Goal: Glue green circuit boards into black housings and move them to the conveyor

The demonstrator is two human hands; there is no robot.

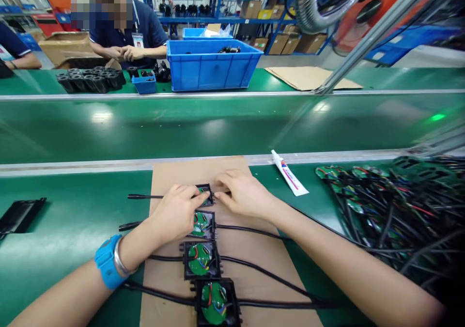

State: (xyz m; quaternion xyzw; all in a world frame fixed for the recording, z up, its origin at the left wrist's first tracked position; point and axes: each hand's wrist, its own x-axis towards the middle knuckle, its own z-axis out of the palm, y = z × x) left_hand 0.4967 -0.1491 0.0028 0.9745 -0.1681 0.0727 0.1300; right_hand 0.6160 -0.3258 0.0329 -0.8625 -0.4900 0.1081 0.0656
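Observation:
Several black square housings with green circuit boards and coloured wires lie in a column on a cardboard sheet (165, 172). At the far end, the farthest housing (206, 189) is partly covered by my left hand (178, 210), whose fingers are closed on it. My right hand (243, 194) is at that housing's right side, thumb and fingertips pinched around its black cable (308, 223). Closer to me sit a second housing (203, 224), a third housing (201, 260) and the nearest housing (218, 303). Black cables leave each on both sides.
A white and red tube (288, 173) lies right of the cardboard. Beyond it is a heap of wired boards and cables (392, 210). A black tray-like part (22, 215) lies at left. Across the green line stand a blue bin (214, 68), black parts (90, 79) and a person (145, 26).

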